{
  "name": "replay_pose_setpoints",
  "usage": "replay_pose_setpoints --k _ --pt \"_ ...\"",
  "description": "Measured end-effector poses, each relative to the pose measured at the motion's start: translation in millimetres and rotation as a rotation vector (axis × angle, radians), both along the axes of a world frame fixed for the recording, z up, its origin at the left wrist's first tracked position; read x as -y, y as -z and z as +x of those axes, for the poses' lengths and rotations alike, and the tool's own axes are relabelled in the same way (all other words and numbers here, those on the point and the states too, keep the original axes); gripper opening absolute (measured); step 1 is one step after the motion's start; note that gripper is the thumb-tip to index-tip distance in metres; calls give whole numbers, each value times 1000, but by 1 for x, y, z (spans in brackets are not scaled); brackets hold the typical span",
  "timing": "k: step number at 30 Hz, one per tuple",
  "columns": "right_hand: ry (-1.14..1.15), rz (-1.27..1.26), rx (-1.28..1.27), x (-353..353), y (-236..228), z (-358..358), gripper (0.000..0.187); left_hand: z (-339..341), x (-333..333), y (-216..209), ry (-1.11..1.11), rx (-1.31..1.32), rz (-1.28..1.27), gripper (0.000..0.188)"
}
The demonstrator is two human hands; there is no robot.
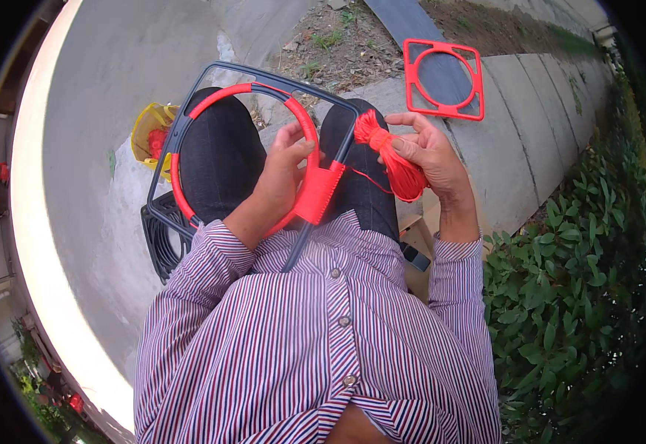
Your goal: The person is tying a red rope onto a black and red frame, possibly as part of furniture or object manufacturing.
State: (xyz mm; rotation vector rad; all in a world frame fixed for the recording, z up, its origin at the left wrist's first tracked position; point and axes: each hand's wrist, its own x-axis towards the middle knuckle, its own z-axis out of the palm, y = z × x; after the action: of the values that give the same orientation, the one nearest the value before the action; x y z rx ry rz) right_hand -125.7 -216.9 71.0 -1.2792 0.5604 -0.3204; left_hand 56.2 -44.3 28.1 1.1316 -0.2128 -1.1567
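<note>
Across my lap lies a dark frame [269, 76], roughly square with a round ring inside it. Red cord is wound over much of the ring and over a flat band that joins ring and frame at the right. My left hand [282, 174] is closed round the ring's right side, just left of that band. In my right hand [430, 159] is a bundle of red cord [404, 174], gripped at its tied middle. A thin strand runs from the bundle to the wrapped band near the frame's right bar.
A finished-looking red frame [410, 74] with a ring lies on the paving ahead right. At left stand a yellow bag [145, 133] with red stuff inside and a stack of dark frames [161, 240]. A leafy hedge [560, 311] borders my right; a cardboard box [419, 277] sits beside my right thigh.
</note>
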Motion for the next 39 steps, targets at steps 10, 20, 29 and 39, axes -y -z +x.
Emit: replay_pose_setpoints --k 10,20,29,39 --pt "443 -696 -35 7 23 55 31 -6 4 -1 156 -181 -177 64" --pt "2 -1113 -241 -41 58 15 37 1 9 -10 261 -235 -86 68" --pt "344 -6 464 -41 26 -41 45 0 10 8 229 -291 67 21" --pt "506 130 368 -37 18 -71 33 7 9 -1 382 -237 164 14"
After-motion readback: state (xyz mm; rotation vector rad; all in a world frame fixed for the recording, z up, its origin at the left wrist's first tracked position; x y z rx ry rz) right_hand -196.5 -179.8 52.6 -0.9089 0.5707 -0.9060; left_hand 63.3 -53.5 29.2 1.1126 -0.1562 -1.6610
